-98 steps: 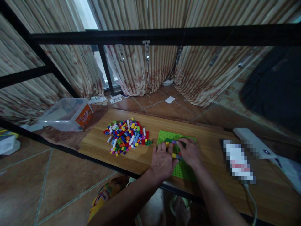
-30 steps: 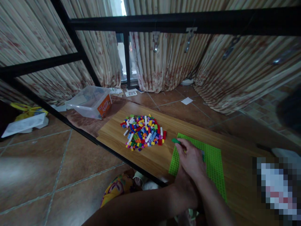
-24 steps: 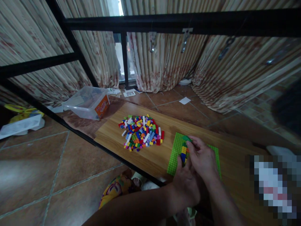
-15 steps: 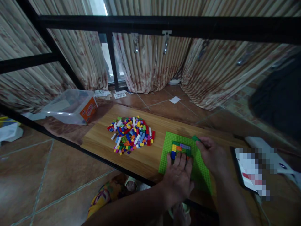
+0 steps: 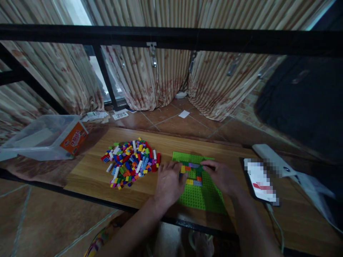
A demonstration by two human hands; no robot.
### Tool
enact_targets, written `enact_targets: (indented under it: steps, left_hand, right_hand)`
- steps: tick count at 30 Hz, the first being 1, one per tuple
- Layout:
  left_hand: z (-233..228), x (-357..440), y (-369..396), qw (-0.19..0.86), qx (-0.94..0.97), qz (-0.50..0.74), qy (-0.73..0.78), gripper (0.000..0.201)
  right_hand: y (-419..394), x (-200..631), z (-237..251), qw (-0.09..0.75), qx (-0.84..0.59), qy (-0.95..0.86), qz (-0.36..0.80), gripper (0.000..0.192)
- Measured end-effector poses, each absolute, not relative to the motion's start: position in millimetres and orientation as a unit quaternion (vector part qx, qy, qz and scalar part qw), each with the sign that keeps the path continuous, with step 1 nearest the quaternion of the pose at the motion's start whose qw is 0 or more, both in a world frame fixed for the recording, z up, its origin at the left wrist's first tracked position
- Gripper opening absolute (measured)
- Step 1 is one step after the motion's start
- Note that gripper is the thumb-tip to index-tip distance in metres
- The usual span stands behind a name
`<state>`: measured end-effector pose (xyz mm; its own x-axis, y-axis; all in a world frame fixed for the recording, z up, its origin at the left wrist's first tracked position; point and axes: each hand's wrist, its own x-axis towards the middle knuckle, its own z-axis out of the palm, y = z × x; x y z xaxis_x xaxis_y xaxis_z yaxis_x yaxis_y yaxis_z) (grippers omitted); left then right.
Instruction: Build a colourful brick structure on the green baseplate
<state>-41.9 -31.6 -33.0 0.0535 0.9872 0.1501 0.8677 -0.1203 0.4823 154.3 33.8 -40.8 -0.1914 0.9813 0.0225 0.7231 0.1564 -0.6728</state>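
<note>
Your left hand (image 5: 168,184) and right hand (image 5: 220,175) rest on the green baseplate (image 5: 199,192) at lower centre of the table (image 5: 88,173), flanking small bricks (image 5: 192,174) too blurred to distinguish, each grip's state unclear.

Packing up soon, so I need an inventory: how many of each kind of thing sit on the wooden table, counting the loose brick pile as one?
Green baseplate: 1
Loose brick pile: 1
Clear plastic bin: 1
Hands, left hand and right hand, on the baseplate: 2
Total: 5
</note>
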Motion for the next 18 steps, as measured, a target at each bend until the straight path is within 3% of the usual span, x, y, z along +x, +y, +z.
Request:
enact_targets:
  steps: [18]
  left_hand:
    - [-36,-47,-25,0.146,0.716,0.171,0.661,0.028]
  right_hand:
    - [27,127,-44,0.210,-0.522,-0.779,0.277,0.027]
